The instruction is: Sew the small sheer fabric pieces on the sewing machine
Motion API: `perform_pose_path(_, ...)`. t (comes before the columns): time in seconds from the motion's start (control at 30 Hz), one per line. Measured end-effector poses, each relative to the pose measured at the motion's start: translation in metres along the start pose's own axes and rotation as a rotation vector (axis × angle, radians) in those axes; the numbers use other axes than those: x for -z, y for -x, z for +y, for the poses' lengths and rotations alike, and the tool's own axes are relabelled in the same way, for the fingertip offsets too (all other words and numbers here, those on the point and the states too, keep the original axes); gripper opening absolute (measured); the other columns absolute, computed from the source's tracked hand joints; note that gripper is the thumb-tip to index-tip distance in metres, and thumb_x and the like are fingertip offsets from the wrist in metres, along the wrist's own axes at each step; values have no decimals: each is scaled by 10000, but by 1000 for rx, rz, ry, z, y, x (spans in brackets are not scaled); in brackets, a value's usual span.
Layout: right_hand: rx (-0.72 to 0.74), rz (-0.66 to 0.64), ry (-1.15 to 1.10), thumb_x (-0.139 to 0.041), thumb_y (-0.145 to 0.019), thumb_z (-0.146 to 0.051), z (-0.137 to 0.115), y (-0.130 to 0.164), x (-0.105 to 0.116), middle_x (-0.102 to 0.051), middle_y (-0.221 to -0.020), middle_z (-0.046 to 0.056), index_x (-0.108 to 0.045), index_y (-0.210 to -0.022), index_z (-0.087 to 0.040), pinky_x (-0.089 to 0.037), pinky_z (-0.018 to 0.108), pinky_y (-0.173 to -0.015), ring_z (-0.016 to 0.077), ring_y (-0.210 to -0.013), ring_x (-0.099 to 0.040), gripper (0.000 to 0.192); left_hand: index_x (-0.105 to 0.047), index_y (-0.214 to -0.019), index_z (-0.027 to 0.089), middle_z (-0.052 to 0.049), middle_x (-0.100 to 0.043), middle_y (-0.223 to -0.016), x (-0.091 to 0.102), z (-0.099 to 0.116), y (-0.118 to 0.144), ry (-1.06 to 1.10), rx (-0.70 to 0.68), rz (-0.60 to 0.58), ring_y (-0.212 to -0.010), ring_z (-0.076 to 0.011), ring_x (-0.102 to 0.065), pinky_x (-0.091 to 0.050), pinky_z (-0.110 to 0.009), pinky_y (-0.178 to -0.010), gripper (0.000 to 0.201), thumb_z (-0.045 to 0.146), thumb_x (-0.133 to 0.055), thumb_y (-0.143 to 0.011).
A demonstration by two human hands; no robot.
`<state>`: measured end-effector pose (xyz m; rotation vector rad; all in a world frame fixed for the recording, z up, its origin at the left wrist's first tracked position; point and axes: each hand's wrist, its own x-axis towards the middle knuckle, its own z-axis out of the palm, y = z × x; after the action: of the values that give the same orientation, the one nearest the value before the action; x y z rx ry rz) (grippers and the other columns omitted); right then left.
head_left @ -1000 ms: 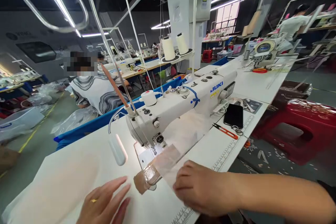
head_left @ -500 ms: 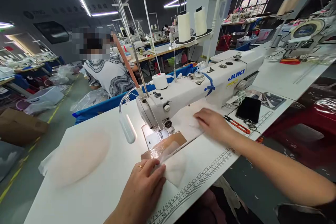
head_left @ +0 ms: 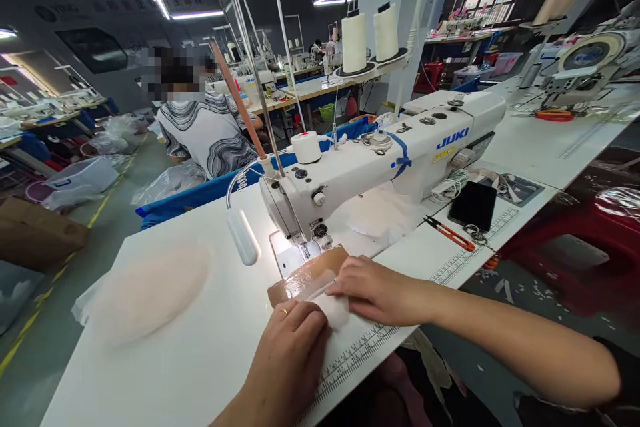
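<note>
A small sheer white fabric piece (head_left: 334, 310) lies at the front of the sewing machine (head_left: 360, 157), by a brown tape-like strip (head_left: 310, 273) over the machine bed. My left hand (head_left: 297, 340), a ring on one finger, has its fingers closed on the fabric's left edge. On the other side my right hand (head_left: 373, 290) pinches the same piece with fingers bent. Both hands are just in front of the needle area (head_left: 305, 247). The fingertips partly hide the fabric. Under the machine arm lies a pile of sheer white pieces (head_left: 383, 213).
Pale rounded fabric pieces (head_left: 150, 293) lie on the left of the white table (head_left: 200, 380). Orange thread snips (head_left: 453, 233), a black phone (head_left: 473, 205) and a coiled cable (head_left: 450, 185) sit to the right. A red stool (head_left: 565, 247) stands beyond the front edge. A co-worker (head_left: 205, 127) sits ahead.
My right hand has come from the pile under the machine arm toward me and left, and now meets the small fabric piece. My left hand has shifted slightly right.
</note>
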<state>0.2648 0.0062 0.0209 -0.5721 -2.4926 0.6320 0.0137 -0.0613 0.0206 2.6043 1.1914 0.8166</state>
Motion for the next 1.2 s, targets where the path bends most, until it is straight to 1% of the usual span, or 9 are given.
perform_pose_path(0.13,-144,123,-207,-591,-1015,-241,2,-12,-4,-671,-932,58,-691,-975,-190,-503,387,-907,219,-962,-580,120,-730,-1007,261,-31,-733,-1012,21,-6,2,316,308,13,-934,-217,-680,-544,-322,-833,232,386,-545,-1071)
perform_pose_path(0.23,-230,155,-458,-634,-1016,-427,-3,-19,-1,-662,-1002,51,-653,-927,-200,-497,370,-910,214,-1000,-599,245,-713,-895,235,-23,-686,-897,32,-10,1,560,613,-29,-875,-216,-638,-508,-306,-790,378,578,-607,-1015)
perform_pose_path(0.33,-339,134,-771,-642,-996,-559,-8,-24,0,-703,-930,45,-600,-908,-196,-489,346,-850,193,-887,-634,376,-666,-868,209,-20,-631,-864,33,-14,-1,788,764,-22,-863,-203,-582,-476,-302,-797,460,657,-639,-966)
perform_pose_path(0.53,-440,205,-938,-724,-930,-599,-15,-33,-1,-628,-632,-38,-612,-947,-193,-466,340,-835,173,-724,-616,422,-678,-1184,205,-96,-686,-1169,29,-14,-9,1031,759,-13,-1043,-251,-616,-498,-385,-958,503,651,-674,-951)
perform_pose_path(0.67,-440,133,-983,-744,-910,-588,-21,-37,4,-638,-744,-24,-671,-953,-170,-458,304,-725,120,-617,-547,427,-587,-1424,234,-134,-640,-1384,31,-13,-22,1123,605,-84,-1257,-317,-605,-482,-460,-1090,634,610,-731,-935)
perform_pose_path(0.83,-420,114,-923,-755,-892,-577,-22,-38,14,-576,-757,-26,-644,-880,-179,-409,262,-626,115,-627,-485,413,-718,-1074,156,-87,-735,-1005,42,-24,-35,1199,636,-303,-929,-250,-691,-544,-344,-852,510,529,-912,-784)
perform_pose_path(0.93,-381,211,-631,-739,-918,-524,-19,-34,18,-565,-836,-2,-670,-872,-188,-421,267,-679,147,-755,-526,346,-658,-849,161,-26,-699,-786,53,-32,-36,1026,667,-239,-717,-162,-608,-455,-253,-662,481,578,-890,-787)
perform_pose_path(1.07,-333,246,-608,-642,-1008,-501,-16,-30,14,-668,-910,30,-629,-945,-202,-487,312,-818,185,-882,-620,305,-657,-859,164,-58,-735,-807,62,-36,-36,897,675,-209,-734,-194,-654,-479,-279,-674,512,666,-751,-887)
perform_pose_path(1.2,-300,373,-474,-579,-1058,-476,-20,-24,12,-684,-827,25,-604,-974,-222,-505,319,-755,192,-809,-641,270,-733,-930,171,-53,-722,-793,59,-35,-33,768,607,-124,-721,-213,-690,-544,-306,-672,459,629,-707,-933)
